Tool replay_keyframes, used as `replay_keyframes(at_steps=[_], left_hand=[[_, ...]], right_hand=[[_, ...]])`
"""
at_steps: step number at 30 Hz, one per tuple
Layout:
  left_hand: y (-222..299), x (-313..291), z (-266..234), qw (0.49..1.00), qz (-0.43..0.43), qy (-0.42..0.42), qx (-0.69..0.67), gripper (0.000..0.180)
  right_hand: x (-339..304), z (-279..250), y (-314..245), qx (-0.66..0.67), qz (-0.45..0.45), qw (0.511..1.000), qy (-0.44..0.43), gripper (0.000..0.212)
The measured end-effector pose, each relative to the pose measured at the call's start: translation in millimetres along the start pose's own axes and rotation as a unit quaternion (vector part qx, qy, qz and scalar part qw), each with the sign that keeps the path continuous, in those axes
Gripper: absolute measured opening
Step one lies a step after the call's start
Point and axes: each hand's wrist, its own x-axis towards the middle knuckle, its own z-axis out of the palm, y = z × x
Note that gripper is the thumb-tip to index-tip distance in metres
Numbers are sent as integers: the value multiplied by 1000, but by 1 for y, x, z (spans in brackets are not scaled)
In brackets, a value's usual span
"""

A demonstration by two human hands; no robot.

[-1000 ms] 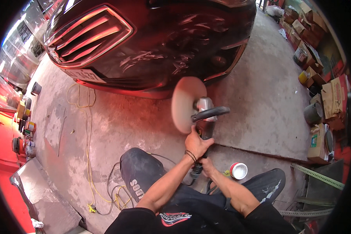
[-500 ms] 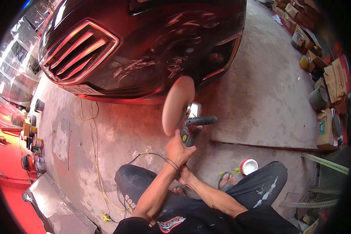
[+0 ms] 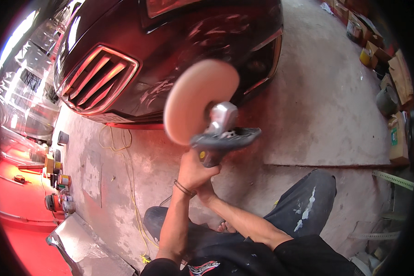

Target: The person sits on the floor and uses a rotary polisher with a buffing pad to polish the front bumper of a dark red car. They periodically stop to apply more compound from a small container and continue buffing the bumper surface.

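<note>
Both arms reach forward with an angle polisher (image 3: 223,116) raised before a dark car's bumper (image 3: 170,43). Its large round pale pad (image 3: 181,108) is blurred and tilted toward the bumper; whether they touch I cannot tell. My left hand (image 3: 194,169) is closed round the dark tool body, just behind the metal head and the black side handle (image 3: 241,139). My right hand (image 3: 206,191) sits lower, behind the left wrist, closed on the tool's rear part, its fingers mostly hidden. Pale, streaky smears (image 3: 156,94) mark the bumper beside a slatted grille (image 3: 101,79).
A yellow cord (image 3: 132,184) trails over the concrete floor (image 3: 308,124) at the left. Cans (image 3: 65,179) and a bent sheet (image 3: 85,246) lie along the left side. Cardboard boxes (image 3: 399,138) and a dark bucket (image 3: 387,100) line the right. My bent knee (image 3: 324,184) is at the right.
The polisher has risen, shifted left and come nearer to my view, with both hands still on it. The pad shows broader. The white tub near my foot is now out of sight.
</note>
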Motion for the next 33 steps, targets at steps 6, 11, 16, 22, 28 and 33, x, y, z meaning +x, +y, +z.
replay_keyframes(at_steps=[6, 11, 16, 22, 28, 33], left_hand=[[-24, -22, -1, 987, -42, -17, -152, 47], [-22, -24, 10, 993, -3, 26, -115, 57], [-23, -13, 26, 996, -86, -30, 11, 83], [-29, 0, 48, 991, -111, -74, -12, 96], [-10, -6, 58, 991, -110, -45, -65, 103], [-13, -5, 74, 984, -96, -49, -141, 102]], right_hand=[[16, -18, 27, -163, -114, 980, -5, 21], [4, -24, 35, -170, -27, 984, -35, 40], [-9, -25, 42, 29, 37, 999, 7, 55], [-13, -45, 34, 166, 141, 976, 26, 81], [-20, -55, 0, 67, 67, 994, 48, 92], [-32, -63, -28, -55, 27, 994, 93, 70]])
